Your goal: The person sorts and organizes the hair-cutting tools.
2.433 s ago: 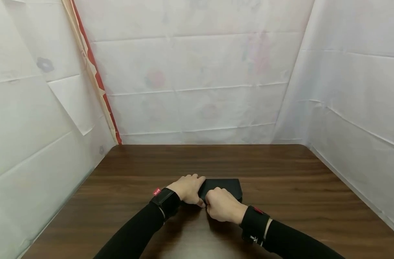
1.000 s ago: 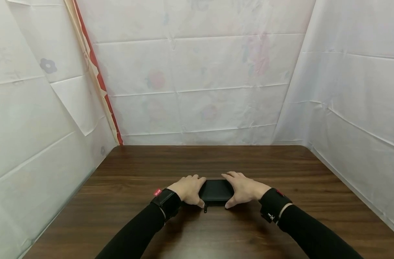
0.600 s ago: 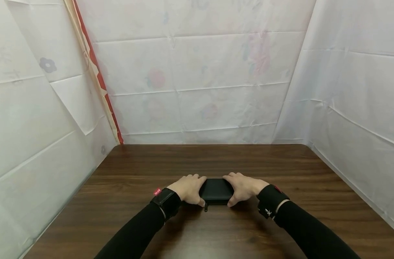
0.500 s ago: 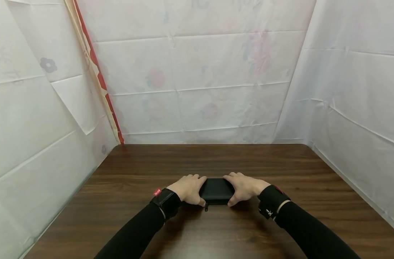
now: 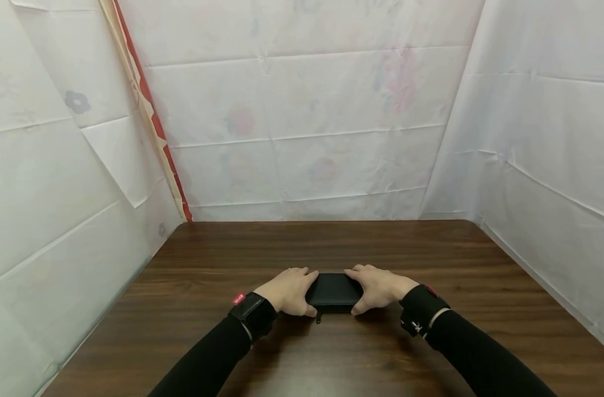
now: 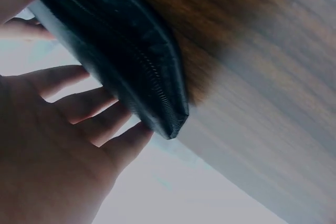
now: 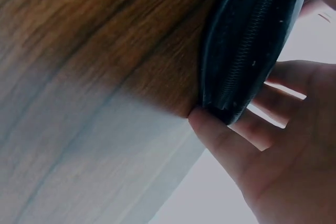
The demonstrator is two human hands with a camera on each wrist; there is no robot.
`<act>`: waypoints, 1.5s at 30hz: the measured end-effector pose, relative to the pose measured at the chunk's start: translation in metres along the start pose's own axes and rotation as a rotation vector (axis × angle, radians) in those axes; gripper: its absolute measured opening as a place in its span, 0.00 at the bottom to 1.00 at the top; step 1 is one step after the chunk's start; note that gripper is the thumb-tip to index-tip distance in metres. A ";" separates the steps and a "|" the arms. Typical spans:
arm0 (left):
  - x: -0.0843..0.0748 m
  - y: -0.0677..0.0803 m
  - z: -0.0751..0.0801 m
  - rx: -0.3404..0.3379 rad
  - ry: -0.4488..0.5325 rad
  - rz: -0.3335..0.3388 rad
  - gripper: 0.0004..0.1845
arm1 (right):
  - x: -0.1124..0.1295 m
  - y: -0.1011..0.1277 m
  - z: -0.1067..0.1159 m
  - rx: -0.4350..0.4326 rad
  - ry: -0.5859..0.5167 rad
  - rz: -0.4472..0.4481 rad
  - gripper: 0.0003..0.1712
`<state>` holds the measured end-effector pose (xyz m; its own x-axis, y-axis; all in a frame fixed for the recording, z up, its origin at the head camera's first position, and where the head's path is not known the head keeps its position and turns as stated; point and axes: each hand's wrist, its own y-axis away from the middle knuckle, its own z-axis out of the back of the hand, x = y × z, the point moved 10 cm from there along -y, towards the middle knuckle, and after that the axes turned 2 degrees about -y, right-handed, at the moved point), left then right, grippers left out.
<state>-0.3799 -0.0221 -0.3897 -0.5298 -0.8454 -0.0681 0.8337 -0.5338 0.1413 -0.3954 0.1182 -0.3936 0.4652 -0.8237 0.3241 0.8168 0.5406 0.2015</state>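
Holding a black case [image 5: 333,290] flat on the table [image 5: 431,259], left hand [image 5: 289,290] curled round its left end, right hand [image 5: 378,288] round its right end, zip [image 7: 247,56] shut, pull at the near edge. Seemingly a settling step; next move likely needs one hand freed.

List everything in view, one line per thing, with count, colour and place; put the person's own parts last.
zippered case: one, black, on the table's near middle, between both hands.
zipper pull: one, dark, hanging at the case's near left corner.
table: one, dark brown wood grain, filling the lower view.
sheets: white, creased, faint flower prints, hung behind and on both sides.
strip: one, red and cream, slanting down the back left corner.
wrist straps: two, black, one per wrist.
sleeves: two, black.
left hand: grips the case's left end.
right hand: grips the case's right end.
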 end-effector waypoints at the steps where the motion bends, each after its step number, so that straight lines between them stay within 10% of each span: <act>1: -0.001 0.001 0.001 -0.002 -0.002 0.000 0.47 | 0.000 0.000 0.000 -0.002 -0.002 0.002 0.55; 13: -0.037 0.018 0.037 -0.252 -0.035 -0.130 0.15 | 0.000 -0.002 0.000 -0.003 -0.013 0.012 0.56; 25: -0.044 0.018 0.014 -0.217 -0.213 0.000 0.19 | 0.000 -0.002 0.000 0.013 -0.014 -0.006 0.56; 45: -0.053 0.017 0.006 -0.180 -0.190 0.001 0.06 | 0.000 -0.001 0.000 0.002 -0.027 -0.005 0.56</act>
<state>-0.3384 0.0132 -0.3778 -0.5346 -0.8364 0.1209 0.8395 -0.5420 -0.0379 -0.3964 0.1180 -0.3941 0.4513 -0.8217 0.3482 0.8187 0.5364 0.2048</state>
